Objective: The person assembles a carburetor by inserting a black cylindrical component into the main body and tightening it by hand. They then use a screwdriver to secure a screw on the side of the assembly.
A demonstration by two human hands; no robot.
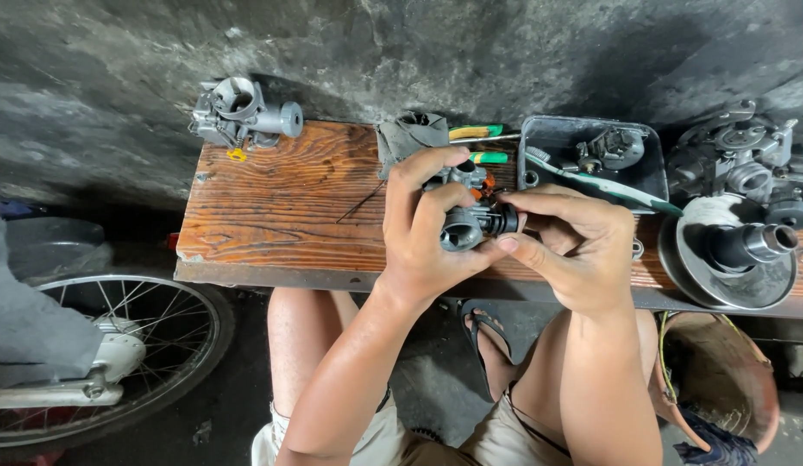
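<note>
My left hand [423,229] grips a small grey metal carburetor [464,226] above the front edge of a wooden board [272,207]. My right hand [570,246] pinches the black round fitting [502,219] on the carburetor's right side with thumb and fingers. Orange parts show behind the carburetor, partly hidden by my left fingers.
A second carburetor [242,112] sits at the board's far left corner. A dark rag [410,134] and green-handled tools [475,132] lie at the back. A metal tray [552,142] holds a part and a toothbrush [608,185]. Engine parts [738,224] stand right; a spoked wheel [134,345] lower left.
</note>
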